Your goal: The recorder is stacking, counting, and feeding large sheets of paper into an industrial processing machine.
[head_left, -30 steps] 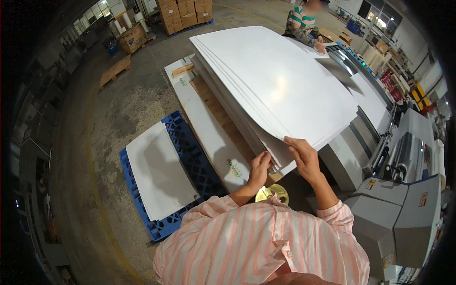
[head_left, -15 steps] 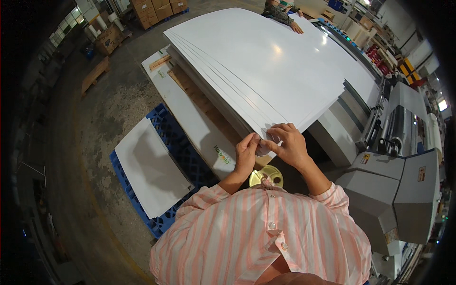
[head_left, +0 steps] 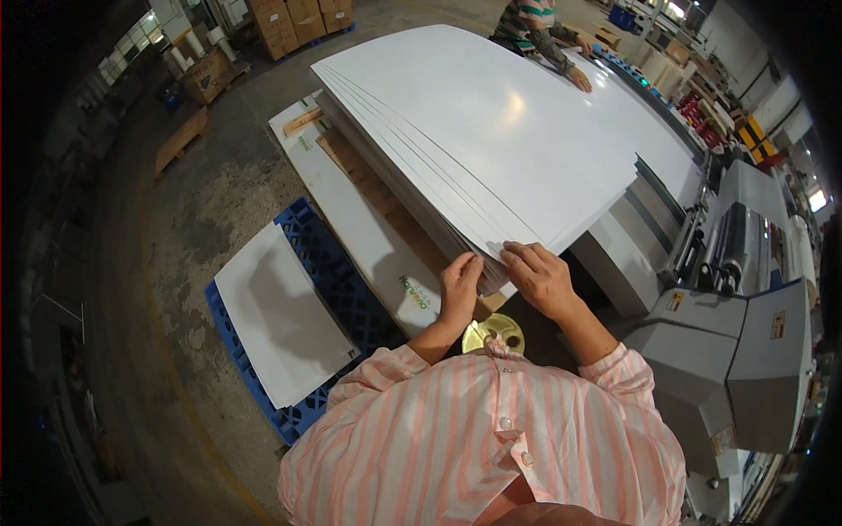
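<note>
In front of me lies a tall stack of large white sheets [head_left: 456, 114], its upper sheets fanned slightly along the left edge. My left hand [head_left: 460, 285] is closed at the stack's near corner, thumb and fingers pinched on the sheet edges. My right hand [head_left: 537, 273] is just to its right, with curled fingers gripping the edge of the upper sheets at the same corner. How many sheets each hand holds is hidden. Below the corner, close to my body, is a yellow round spool-like object [head_left: 495, 333].
At left, a smaller pile of white sheets [head_left: 281, 316] rests on a blue plastic pallet [head_left: 303, 215]. A grey machine with rollers [head_left: 702, 351] stands close on my right. Across the stack, a co-worker's hand [head_left: 579, 79] rests on the sheets. Cardboard boxes [head_left: 298, 22] stand far back.
My right hand has shifted slightly right and down, away from my left hand, and its fingers are more curled. The co-worker has moved right and nearer. The view has shifted slightly.
</note>
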Demonstrator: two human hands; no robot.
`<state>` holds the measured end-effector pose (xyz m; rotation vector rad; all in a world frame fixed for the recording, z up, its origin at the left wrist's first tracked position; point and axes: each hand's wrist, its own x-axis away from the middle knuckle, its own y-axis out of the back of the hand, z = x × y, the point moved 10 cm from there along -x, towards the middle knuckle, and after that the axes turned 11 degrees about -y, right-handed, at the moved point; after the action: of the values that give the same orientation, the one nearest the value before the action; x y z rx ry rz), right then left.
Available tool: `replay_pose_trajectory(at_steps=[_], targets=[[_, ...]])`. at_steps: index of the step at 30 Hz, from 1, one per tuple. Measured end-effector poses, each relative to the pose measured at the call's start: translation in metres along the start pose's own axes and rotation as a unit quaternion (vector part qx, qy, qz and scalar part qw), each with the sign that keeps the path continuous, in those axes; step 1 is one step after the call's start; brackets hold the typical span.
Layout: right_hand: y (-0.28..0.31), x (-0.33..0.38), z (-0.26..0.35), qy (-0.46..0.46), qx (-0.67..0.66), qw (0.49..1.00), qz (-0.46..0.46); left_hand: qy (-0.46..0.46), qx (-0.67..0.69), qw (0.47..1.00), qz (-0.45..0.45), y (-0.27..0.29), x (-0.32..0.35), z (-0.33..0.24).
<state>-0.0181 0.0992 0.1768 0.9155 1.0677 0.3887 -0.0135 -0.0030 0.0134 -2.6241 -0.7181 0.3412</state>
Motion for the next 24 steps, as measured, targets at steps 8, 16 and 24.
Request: replay_pose_trajectory(at_steps=[8,16,24], targets=[[0.051,-0.032,-0.058,-0.246,-0.155,0.949,-0.124,0.056,0.028,0.997,-0.034,-0.005,0.006,-0.007],[-0.005,-0.001,-0.028,-0.149,-0.015,0.988,0.033,0.046,0.023,0.998,-0.022,-0.006,0.004,-0.006],[-0.016,0.007,-0.031,-0.159,0.051,0.985,0.050,0.043,0.029,0.998,-0.021,-0.007,0.004,-0.004]])
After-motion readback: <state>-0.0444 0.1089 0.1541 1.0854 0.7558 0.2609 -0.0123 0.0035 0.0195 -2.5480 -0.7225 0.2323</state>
